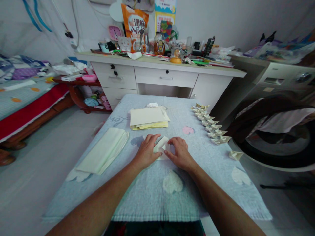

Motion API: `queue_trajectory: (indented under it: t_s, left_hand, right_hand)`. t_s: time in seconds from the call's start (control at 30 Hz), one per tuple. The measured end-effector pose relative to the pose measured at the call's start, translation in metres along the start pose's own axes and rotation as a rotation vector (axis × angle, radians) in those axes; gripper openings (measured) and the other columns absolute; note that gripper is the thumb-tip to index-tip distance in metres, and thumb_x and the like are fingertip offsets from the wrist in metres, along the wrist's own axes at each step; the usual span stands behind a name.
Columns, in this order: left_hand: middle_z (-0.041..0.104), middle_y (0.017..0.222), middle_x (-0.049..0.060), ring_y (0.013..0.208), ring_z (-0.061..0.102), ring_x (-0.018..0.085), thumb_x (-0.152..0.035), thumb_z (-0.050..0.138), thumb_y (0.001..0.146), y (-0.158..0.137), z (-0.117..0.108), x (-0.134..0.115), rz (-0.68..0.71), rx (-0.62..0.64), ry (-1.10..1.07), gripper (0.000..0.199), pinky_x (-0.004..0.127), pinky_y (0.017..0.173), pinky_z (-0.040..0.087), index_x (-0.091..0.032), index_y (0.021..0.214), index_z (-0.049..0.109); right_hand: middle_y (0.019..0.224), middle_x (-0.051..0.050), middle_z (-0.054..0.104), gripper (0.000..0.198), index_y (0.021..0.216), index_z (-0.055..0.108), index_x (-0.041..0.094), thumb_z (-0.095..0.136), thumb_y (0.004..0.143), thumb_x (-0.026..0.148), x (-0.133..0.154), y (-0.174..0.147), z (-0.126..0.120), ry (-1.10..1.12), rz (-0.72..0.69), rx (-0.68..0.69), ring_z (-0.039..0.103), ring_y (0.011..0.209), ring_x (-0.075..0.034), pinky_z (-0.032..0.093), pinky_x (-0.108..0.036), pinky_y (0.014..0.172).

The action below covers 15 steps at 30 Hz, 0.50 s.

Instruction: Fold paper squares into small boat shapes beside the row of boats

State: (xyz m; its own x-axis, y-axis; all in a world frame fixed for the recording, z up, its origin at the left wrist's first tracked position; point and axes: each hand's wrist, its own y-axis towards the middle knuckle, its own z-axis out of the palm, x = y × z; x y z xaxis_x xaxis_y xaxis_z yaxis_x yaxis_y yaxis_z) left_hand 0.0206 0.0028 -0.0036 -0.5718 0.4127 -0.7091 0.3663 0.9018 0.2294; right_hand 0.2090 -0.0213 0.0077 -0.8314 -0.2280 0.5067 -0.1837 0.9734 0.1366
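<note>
A small folded sheet of paper (162,144) lies at the middle of the cloth-covered table, partly hidden by my fingers. My left hand (148,149) grips its left side between thumb and fingers. On the opposite side, my right hand (180,151) pinches the paper's right part, with a folded flap near the thumb. Just beyond is a stack of cream and yellow paper (149,118). To the left rests a pile of long pale sheets (104,150). Along the right edge runs a row of folded paper boats (211,124), and a single paper boat (235,155) sits nearer.
Patterned light-blue cloth (147,196) covers the table. Behind it stands a white desk (167,77) crowded with jars, a pink clock (115,32) and an orange bag (135,26). A washing machine (275,85) is at the right, a bed (29,101) at the left.
</note>
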Motion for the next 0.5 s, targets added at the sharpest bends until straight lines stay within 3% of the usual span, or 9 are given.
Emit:
queue_trajectory:
  t_s: [0.07, 0.17, 0.33, 0.5]
  left_hand:
    - [0.048, 0.121, 0.006, 0.098, 0.055, 0.020, -0.015, 0.067, 0.068, -0.0003, 0.0010, 0.0007, 0.004, -0.002, -0.009, 0.068, 0.036, 0.086, 0.049, -0.026, 0.130, 0.042]
    - [0.052, 0.117, 0.006, 0.100, 0.055, 0.021, -0.013, 0.066, 0.068, -0.0003, 0.0019, 0.0009, -0.002, -0.001, -0.020, 0.073, 0.036, 0.087, 0.047, -0.024, 0.134, 0.038]
    - [0.060, 0.105, 0.004, 0.097, 0.057, 0.022, -0.015, 0.067, 0.068, -0.0001, 0.0009, 0.0002, -0.025, 0.032, -0.020, 0.081, 0.040, 0.094, 0.042, -0.023, 0.139, 0.031]
    - [0.055, 0.121, 0.008, 0.113, 0.050, 0.026, -0.018, 0.072, 0.064, 0.0000, -0.0007, -0.0001, -0.001, -0.051, 0.009, 0.084, 0.045, 0.100, 0.037, -0.024, 0.139, 0.033]
  right_hand:
    - [0.114, -0.010, 0.054, 0.024, 0.108, 0.056, 0.021, 0.055, 0.086, 0.030, -0.0002, 0.0004, -0.0015, -0.021, 0.055, -0.051, 0.044, 0.105, -0.025, 0.032, -0.039, 0.090]
    - [0.116, -0.011, 0.053, 0.025, 0.107, 0.058, 0.019, 0.057, 0.083, 0.027, -0.0002, 0.0012, -0.0010, -0.078, 0.127, -0.095, 0.042, 0.106, -0.028, 0.031, -0.041, 0.090]
    - [0.114, -0.008, 0.053, 0.019, 0.091, 0.060, 0.020, 0.064, 0.078, 0.032, 0.0024, 0.0010, 0.0034, -0.014, 0.068, -0.041, 0.043, 0.107, -0.026, 0.031, -0.040, 0.091]
    - [0.091, -0.003, 0.059, 0.006, 0.082, 0.056, 0.019, 0.059, 0.080, 0.024, 0.0041, 0.0015, 0.0009, 0.116, 0.007, -0.019, 0.048, 0.093, -0.020, 0.034, -0.032, 0.084]
